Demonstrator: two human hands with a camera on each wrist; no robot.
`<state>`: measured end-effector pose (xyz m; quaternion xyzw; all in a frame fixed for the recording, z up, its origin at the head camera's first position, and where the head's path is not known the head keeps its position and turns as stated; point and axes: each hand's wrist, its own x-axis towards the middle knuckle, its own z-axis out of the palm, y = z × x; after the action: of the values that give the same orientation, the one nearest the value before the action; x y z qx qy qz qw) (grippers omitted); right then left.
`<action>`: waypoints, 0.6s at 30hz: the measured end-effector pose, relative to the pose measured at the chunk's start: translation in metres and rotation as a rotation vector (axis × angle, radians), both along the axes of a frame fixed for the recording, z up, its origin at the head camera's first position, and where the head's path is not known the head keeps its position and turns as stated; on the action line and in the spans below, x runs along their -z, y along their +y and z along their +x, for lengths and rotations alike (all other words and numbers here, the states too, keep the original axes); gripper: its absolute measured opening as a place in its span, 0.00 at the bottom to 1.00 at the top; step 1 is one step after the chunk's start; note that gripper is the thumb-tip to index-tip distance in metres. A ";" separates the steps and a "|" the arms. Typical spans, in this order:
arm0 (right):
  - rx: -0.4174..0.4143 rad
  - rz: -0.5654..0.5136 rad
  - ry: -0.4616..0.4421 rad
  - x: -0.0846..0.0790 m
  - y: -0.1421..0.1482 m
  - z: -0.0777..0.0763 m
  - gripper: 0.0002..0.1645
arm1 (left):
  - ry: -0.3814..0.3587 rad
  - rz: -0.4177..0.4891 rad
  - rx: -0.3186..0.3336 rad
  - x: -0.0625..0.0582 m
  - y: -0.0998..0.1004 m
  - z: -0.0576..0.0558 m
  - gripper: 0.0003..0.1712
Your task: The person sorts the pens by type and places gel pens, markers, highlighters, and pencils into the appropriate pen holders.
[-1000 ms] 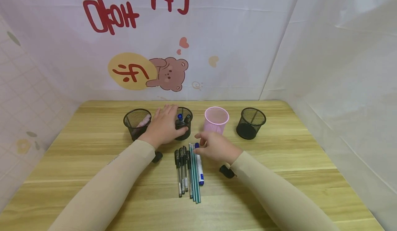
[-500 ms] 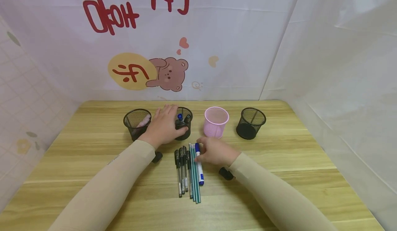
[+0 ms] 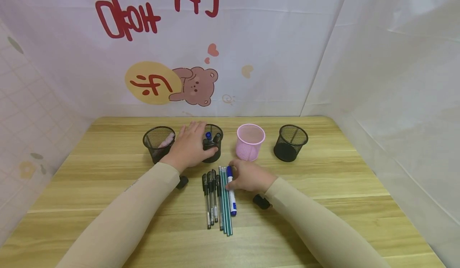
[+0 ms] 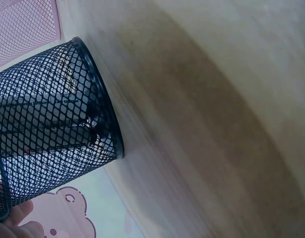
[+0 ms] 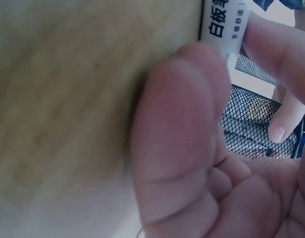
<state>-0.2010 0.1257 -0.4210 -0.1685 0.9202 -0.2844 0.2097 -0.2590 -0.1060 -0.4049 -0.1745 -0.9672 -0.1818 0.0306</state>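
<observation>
My left hand [image 3: 188,146] grips the rim of a black mesh pen cup [image 3: 213,156], second from the left. Inside that cup stand a blue-capped marker [image 3: 208,135] and a dark pen [image 3: 217,137]. In the left wrist view its mesh wall [image 4: 48,119] fills the left side, with my fingertips [image 4: 21,213] at its rim. My right hand [image 3: 253,177] pinches a white whiteboard marker [image 3: 231,196] with a blue cap, low over the table. The right wrist view shows the marker's printed barrel [image 5: 224,25] between thumb and finger.
Left of the marker lie several green striped pencils [image 3: 225,204] and several black-capped gel pens [image 3: 211,198]. A black cup [image 3: 156,150] with something pink inside, a pink cup [image 3: 248,150] and another black cup [image 3: 287,150] line the back.
My right hand has come down and toward me, and its thumb and finger have closed on the marker. The marker has shifted slightly right, away from the pencils. My left hand stays put.
</observation>
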 end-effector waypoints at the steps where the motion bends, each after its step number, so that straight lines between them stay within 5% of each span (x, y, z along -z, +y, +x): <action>1: 0.013 -0.021 -0.021 0.001 0.000 0.000 0.47 | 0.000 0.000 0.000 0.000 0.000 0.000 0.58; 8: 0.087 -0.138 -0.129 0.005 0.003 0.002 0.48 | -0.003 0.006 -0.003 0.000 0.000 0.001 0.58; 18: 0.117 -0.165 -0.142 0.005 0.002 0.005 0.41 | 0.005 0.007 -0.005 0.001 0.001 0.001 0.58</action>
<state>-0.1959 0.1280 -0.4260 -0.1105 0.8847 -0.3821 0.2430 -0.2585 -0.1053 -0.4061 -0.1724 -0.9670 -0.1845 0.0341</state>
